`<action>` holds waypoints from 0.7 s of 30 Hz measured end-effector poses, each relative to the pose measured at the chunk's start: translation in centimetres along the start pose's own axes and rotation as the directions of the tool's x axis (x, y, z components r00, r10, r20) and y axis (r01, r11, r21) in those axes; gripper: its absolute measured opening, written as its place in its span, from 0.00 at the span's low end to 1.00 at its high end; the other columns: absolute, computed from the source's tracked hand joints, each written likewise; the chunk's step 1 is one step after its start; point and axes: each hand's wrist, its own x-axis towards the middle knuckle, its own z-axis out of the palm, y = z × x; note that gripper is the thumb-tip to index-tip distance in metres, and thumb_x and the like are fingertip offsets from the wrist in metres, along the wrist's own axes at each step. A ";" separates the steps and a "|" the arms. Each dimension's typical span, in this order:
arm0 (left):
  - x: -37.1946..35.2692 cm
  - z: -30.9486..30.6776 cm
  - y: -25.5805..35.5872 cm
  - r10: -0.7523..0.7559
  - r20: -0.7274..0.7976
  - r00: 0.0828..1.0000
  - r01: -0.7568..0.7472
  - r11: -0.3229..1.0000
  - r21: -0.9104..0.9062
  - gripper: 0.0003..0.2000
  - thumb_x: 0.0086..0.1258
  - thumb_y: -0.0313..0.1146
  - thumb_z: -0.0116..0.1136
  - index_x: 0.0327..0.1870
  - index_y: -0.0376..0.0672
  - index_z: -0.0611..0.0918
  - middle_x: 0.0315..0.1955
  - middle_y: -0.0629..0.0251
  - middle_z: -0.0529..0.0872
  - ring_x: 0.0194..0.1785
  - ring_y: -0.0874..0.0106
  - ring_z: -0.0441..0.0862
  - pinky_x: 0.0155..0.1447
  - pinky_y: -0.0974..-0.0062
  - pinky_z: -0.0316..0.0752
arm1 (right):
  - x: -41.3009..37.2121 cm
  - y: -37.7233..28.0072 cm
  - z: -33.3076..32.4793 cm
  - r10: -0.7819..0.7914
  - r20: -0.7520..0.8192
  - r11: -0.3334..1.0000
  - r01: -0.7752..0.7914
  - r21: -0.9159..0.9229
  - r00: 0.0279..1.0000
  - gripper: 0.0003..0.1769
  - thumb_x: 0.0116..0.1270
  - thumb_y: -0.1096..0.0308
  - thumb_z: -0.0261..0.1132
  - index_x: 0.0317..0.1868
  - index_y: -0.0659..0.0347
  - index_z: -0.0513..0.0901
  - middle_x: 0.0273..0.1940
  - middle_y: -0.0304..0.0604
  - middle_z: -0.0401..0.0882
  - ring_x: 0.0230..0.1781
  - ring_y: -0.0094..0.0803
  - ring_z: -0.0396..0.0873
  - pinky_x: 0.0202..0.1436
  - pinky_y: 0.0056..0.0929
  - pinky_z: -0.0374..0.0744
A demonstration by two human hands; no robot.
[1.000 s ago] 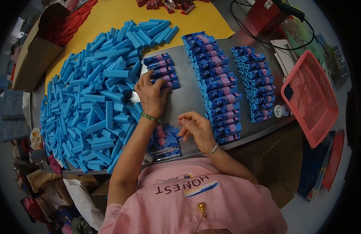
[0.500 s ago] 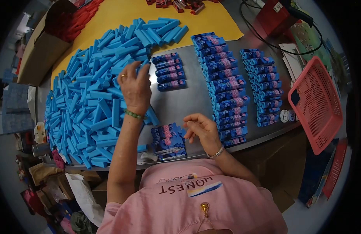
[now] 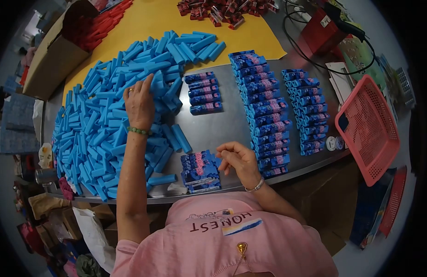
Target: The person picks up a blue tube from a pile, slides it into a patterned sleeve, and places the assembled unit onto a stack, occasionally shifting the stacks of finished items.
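Left grip [image 3: 139,110] is held over blue tubes [image 3: 115,123], fingers partly spread; whether one is pinched cannot be told. Tubes are heaped beneath and around it on the bench [image 3: 218,134]. Right grip [image 3: 242,162] is loosely curled, seemingly empty, just beside printed sleeves [image 3: 199,170]. Tubes are judged light, fairly stiff, smooth, easily dented; best taken mid-length, across opposite sides.

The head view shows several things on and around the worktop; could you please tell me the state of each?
Blue tubes: loosely heaped.
Printed wrappers: flat, loosely stacked.
Wrapped tubes: lined up in rows.
Yellow sheet: spread flat, partly covered.
Carton: open, red pieces inside.
Pink basket: tilted.
Left hand: over the blue tubes, grip unclear.
Right hand: loosely curled, visibly empty.
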 end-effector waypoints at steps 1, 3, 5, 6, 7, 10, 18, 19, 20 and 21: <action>-0.4 -0.9 0.5 -0.002 0.000 1.000 0.002 1.000 -0.001 0.25 0.55 0.18 0.58 0.56 0.49 0.76 0.43 0.61 0.80 0.49 0.62 0.78 0.58 0.63 0.66 | 0.1 0.0 0.0 -0.021 -0.002 1.000 0.021 -0.018 1.000 0.10 0.69 0.73 0.56 0.46 0.68 0.78 0.36 0.45 0.82 0.25 0.22 0.80 0.23 0.15 0.76; -1.5 -3.2 2.1 -0.149 0.063 0.987 0.156 0.785 -0.599 0.23 0.57 0.18 0.58 0.55 0.46 0.78 0.43 0.60 0.81 0.47 0.64 0.79 0.51 0.71 0.72 | 0.2 -0.1 0.1 -0.038 -0.003 0.999 0.038 -0.036 0.999 0.10 0.69 0.73 0.56 0.47 0.68 0.78 0.35 0.45 0.82 0.25 0.22 0.80 0.23 0.15 0.75; -3.3 -4.7 4.3 -0.227 0.235 0.945 0.319 0.486 -0.814 0.21 0.58 0.18 0.58 0.54 0.44 0.79 0.43 0.60 0.81 0.45 0.65 0.80 0.48 0.73 0.73 | 0.4 -0.5 0.3 -0.042 -0.014 0.999 0.042 -0.033 0.999 0.10 0.68 0.75 0.57 0.48 0.68 0.78 0.38 0.44 0.81 0.27 0.20 0.80 0.24 0.14 0.76; -4.1 -5.4 5.4 -0.229 0.413 0.881 0.445 0.113 -0.888 0.19 0.59 0.18 0.58 0.53 0.43 0.80 0.43 0.60 0.81 0.44 0.66 0.80 0.45 0.76 0.74 | 0.4 -0.7 0.5 -0.036 -0.015 0.999 0.035 -0.034 0.999 0.10 0.68 0.75 0.57 0.48 0.68 0.78 0.38 0.44 0.81 0.27 0.20 0.80 0.24 0.14 0.76; -5.0 -6.0 6.1 -0.151 0.380 0.912 0.407 0.244 -0.880 0.19 0.60 0.19 0.58 0.54 0.42 0.80 0.42 0.60 0.81 0.44 0.66 0.80 0.45 0.76 0.73 | 0.6 -1.0 0.8 -0.136 -0.027 0.990 0.135 -0.044 0.990 0.11 0.67 0.76 0.57 0.49 0.68 0.78 0.40 0.44 0.80 0.28 0.20 0.80 0.25 0.14 0.76; -6.2 -8.5 8.6 0.154 0.362 0.919 0.192 0.628 -0.754 0.18 0.59 0.19 0.59 0.52 0.40 0.80 0.43 0.59 0.81 0.45 0.65 0.79 0.46 0.74 0.73 | 0.8 -2.3 1.6 -0.325 -0.021 0.930 0.316 -0.187 0.945 0.13 0.67 0.77 0.58 0.51 0.68 0.77 0.43 0.44 0.78 0.30 0.20 0.80 0.26 0.13 0.76; -8.5 -9.7 10.4 -0.062 0.475 0.878 0.479 0.092 -0.873 0.21 0.57 0.19 0.62 0.54 0.38 0.78 0.48 0.61 0.79 0.48 0.71 0.79 0.50 0.75 0.74 | 1.8 -0.2 0.2 0.059 0.060 0.910 -0.078 0.407 0.996 0.12 0.71 0.68 0.57 0.50 0.66 0.76 0.34 0.43 0.81 0.30 0.27 0.82 0.27 0.20 0.79; -8.4 -9.7 10.5 -0.090 0.535 0.840 0.518 -0.157 -0.841 0.20 0.59 0.19 0.62 0.54 0.38 0.78 0.49 0.62 0.79 0.48 0.73 0.78 0.51 0.76 0.74 | 1.8 0.1 0.4 0.061 0.066 0.910 -0.083 0.407 0.996 0.12 0.71 0.68 0.57 0.50 0.66 0.76 0.34 0.43 0.81 0.30 0.27 0.82 0.27 0.20 0.79; -8.9 -8.9 10.4 -0.072 0.499 0.864 0.483 -0.166 -0.860 0.18 0.61 0.20 0.61 0.54 0.36 0.78 0.50 0.62 0.78 0.48 0.74 0.77 0.52 0.78 0.74 | 1.8 0.3 0.5 0.061 0.115 0.882 -0.108 0.459 0.991 0.13 0.71 0.67 0.58 0.50 0.66 0.76 0.34 0.43 0.81 0.30 0.27 0.82 0.28 0.21 0.80; -8.9 -8.7 10.7 -0.075 0.498 0.864 0.482 -0.165 -0.860 0.18 0.61 0.20 0.61 0.54 0.36 0.78 0.50 0.62 0.78 0.48 0.74 0.77 0.52 0.78 0.74 | 1.7 0.4 0.6 0.057 0.162 0.851 -0.133 0.509 0.985 0.13 0.70 0.66 0.58 0.50 0.66 0.76 0.35 0.43 0.81 0.30 0.28 0.83 0.28 0.22 0.80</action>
